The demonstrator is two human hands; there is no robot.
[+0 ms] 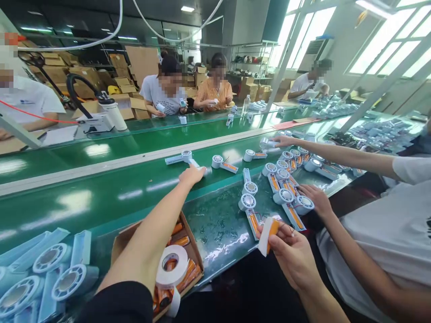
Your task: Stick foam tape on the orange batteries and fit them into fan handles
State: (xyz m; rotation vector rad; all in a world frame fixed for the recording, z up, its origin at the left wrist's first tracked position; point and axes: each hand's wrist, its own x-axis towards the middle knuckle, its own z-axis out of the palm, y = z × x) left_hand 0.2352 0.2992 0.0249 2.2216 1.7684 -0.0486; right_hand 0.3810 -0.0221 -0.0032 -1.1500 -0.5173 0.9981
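Observation:
My left hand [192, 176] is stretched out over the green conveyor belt, its fingers closed on a light blue handheld fan housing [208, 171] that it partly hides. Another fan housing [186, 156] lies just beyond. In front of my body, my right hand [292, 249] pinches an orange battery [274, 231] with a white tape strip [265, 238] along one side. Near it, an opened fan [248, 202] shows an orange battery in its handle. Below my left forearm, a roll of white tape [171, 267] rests on orange batteries in a cardboard box [197, 251].
Several fan housings [50, 273] are piled at the lower left. More opened fans [284, 196] lie at the right, where a co-worker's hand [316, 199] touches them and the other hand [284, 141] reaches over the belt [111, 184]. People sit along the far side.

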